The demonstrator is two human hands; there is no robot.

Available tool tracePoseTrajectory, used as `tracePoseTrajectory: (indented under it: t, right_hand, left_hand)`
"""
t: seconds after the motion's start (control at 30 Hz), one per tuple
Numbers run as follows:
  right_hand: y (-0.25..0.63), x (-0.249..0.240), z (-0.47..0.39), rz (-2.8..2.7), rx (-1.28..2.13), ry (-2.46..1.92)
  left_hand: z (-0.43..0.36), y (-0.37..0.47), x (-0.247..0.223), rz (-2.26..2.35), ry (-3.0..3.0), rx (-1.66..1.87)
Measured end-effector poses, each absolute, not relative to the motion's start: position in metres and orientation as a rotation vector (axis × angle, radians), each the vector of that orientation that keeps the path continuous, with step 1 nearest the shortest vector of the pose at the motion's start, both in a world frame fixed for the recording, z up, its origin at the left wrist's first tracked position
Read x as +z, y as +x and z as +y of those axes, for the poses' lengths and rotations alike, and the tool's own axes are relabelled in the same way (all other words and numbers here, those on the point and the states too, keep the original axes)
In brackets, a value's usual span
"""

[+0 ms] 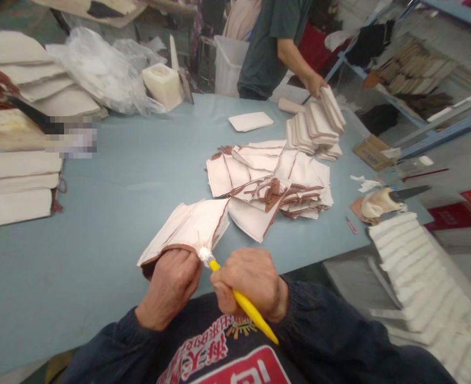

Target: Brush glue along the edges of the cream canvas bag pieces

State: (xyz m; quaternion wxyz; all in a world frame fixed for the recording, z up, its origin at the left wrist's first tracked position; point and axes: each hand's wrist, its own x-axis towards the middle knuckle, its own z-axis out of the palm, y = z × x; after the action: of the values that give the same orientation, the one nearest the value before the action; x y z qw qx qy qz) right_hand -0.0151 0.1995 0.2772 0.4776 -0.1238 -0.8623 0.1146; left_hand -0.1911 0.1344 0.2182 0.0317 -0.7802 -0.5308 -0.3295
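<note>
My left hand [171, 288] is closed on the near edge of a cream-coloured flat piece [189, 224] with brown trim, its fingertips hidden inside the piece's brown-edged opening. In my right hand [255, 277] is a yellow-handled brush [257, 316], gripped near its head. White, paste-like matter covers the brush's tip, which touches the piece beside my left hand. Just beyond lies a loose pile of similar cream pieces [255, 165] with brown edges and strips; one loose piece [251, 216] spreads out at its near side.
Across the table [131, 165], a co-worker's hand [315, 84] holds cream pieces at a stack [311, 128]. More stacked pieces [15, 186] lie at left, near a plastic bag [99, 72] and a cut-open container [161, 88]. A red cutter [351, 225] lies near the right edge.
</note>
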Motion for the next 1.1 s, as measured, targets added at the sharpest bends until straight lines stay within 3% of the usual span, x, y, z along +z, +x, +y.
tracePoseTrajectory:
  t: [0.1, 0.3, 0.43, 0.7, 0.77, 0.83, 0.9, 0.97, 1.1]
  right_hand:
    - [-0.013, 0.271, 0.188, -2.071, 0.398, -0.324]
    - [0.004, 0.269, 0.200, -1.704, 1.071, -0.771]
    - [0.005, 0.251, 0.235, -1.689, 0.895, -0.715]
    - [-0.055, 0.174, 0.309, -2.336, 0.726, -0.452]
    - [-0.065, 0.153, 0.312, -2.441, 0.722, -0.426]
    - [-0.070, 0.132, 0.307, -2.465, 0.746, -0.441]
    - [-0.070, 0.110, 0.296, -2.433, 0.764, -0.494]
    - [-0.068, 0.092, 0.282, -2.385, 0.778, -0.537]
    - [-0.063, 0.072, 0.260, -2.297, 0.838, -0.541]
  left_hand:
    - [0.131, -0.192, 0.213, -1.658, -2.426, -1.028]
    - [0.129, -0.196, 0.203, -1.736, -2.502, -1.073]
    - [0.128, -0.192, 0.187, -1.920, -2.560, -1.184]
    - [0.125, -0.179, 0.171, -2.111, -2.666, -1.306]
    - [0.128, -0.181, 0.170, -2.334, -2.592, -1.589]
    - [0.132, -0.184, 0.164, -2.752, -2.167, -2.249]
    - [0.134, -0.188, 0.152, -3.013, -1.366, -2.856]
    - [0.135, -0.193, 0.135, -3.065, -0.816, -3.003]
    - [0.135, -0.201, 0.100, -3.150, -0.234, -2.942]
